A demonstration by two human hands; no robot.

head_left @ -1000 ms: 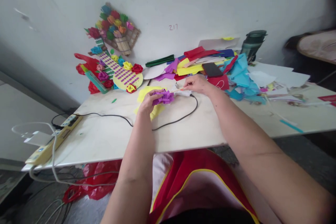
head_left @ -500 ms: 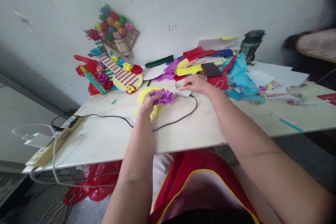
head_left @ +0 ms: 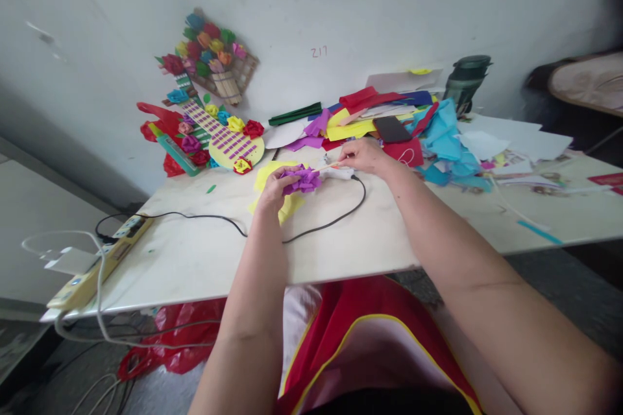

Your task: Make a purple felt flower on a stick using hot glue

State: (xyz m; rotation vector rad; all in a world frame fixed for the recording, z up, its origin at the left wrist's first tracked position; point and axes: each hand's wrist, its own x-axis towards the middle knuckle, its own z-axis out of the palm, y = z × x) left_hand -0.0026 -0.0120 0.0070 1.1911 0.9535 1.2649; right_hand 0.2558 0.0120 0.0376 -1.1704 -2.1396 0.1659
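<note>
Above the middle of the table, my left hand (head_left: 276, 189) is closed around a ruffled purple paper flower (head_left: 305, 179). My right hand (head_left: 361, 154) pinches the far end of a thin wooden stick (head_left: 329, 166), whose other end reaches the flower; whether it goes inside I cannot tell. Below the stick lies a white corded tool (head_left: 341, 173), perhaps a glue gun, partly covered by the stick and hand. Yellow paper (head_left: 291, 207) rests on the tabletop beneath the flower and my left hand.
A black cable (head_left: 331, 227) crosses the table (head_left: 195, 259) to a power strip (head_left: 104, 266) at left. Paper-flower crafts (head_left: 228, 136) lean on the wall. Behind my right hand are coloured paper sheets (head_left: 360, 123), a phone (head_left: 392, 130) and a dark bottle (head_left: 466, 84).
</note>
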